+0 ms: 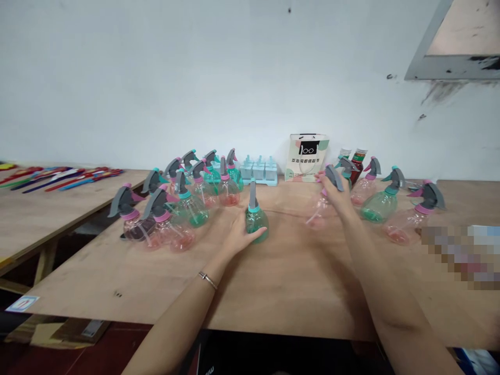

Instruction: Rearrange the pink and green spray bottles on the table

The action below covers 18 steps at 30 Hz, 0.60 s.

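My left hand is wrapped round a green spray bottle standing upright on the wooden table. My right hand grips a pink spray bottle near its grey trigger head; that bottle is tilted. A cluster of several pink and green spray bottles stands to the left of my left hand. Several more spray bottles stand to the right of my right hand.
A light blue ice-pop mould and a small printed paper bag stand at the back by the white wall. A second table at left carries a row of coloured tools. Cardboard lies on the floor at bottom left.
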Available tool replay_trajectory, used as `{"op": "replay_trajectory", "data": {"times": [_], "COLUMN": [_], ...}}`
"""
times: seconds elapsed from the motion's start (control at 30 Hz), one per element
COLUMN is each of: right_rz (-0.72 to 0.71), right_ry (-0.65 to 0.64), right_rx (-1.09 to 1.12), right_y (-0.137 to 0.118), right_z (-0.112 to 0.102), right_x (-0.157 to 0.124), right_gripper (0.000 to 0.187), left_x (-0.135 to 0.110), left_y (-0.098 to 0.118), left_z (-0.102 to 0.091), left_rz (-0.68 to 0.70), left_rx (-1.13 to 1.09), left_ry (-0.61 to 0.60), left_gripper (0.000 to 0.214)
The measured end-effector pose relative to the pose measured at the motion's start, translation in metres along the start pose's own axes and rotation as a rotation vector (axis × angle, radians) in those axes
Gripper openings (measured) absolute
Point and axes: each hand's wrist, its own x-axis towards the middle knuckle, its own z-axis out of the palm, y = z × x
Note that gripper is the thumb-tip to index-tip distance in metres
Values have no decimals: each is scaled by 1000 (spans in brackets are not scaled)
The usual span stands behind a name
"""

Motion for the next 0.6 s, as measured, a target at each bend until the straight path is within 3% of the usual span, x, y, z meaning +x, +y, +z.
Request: {"op": "replay_trajectory", "data": {"times": [0.1, 0.23, 0.37, 0.6], "right_rz": [-106, -139, -225, -141], "right_ry": [198, 308, 378, 352], "right_rx": [-290, -522, -599, -706], "right_y": [38, 72, 94, 138], "right_z": [-31, -58, -66, -70], "right_x": [20, 28, 28, 11], "right_gripper": [33, 31, 44, 73], "left_x": [0, 1, 0, -1], "left_y": [0, 0, -2, -1], "left_z": [0, 0, 1, 1], "left_rz": [-14, -11, 7, -7], "left_rx": [-7, -16, -26, -19], "left_ry": [-4, -9, 4, -1], "left_gripper": [81, 79, 77, 78]}}
